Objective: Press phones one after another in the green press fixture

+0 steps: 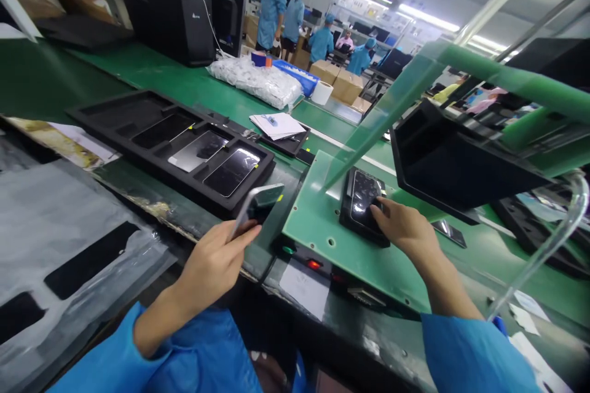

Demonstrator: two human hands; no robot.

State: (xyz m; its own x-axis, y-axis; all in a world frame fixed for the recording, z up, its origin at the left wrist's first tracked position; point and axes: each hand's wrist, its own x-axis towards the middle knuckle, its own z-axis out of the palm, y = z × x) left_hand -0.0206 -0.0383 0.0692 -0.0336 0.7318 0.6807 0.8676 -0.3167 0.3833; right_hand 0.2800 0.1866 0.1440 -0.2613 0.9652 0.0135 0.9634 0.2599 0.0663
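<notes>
The left hand (214, 264) is clamped on a tilted phone (260, 201). At 3 o'clock from it, the right hand (403, 227) grips a second phone (364, 193) seated in a black jig (353, 224). At 10 o'clock, a tray (115, 113) holds two screens (230, 172) in its near pockets.

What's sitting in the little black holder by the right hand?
A phone with a shiny dark screen lies in the black holder. The right hand rests its fingers on the phone's near corner, so that corner is hidden. The left hand holds another phone.
</notes>
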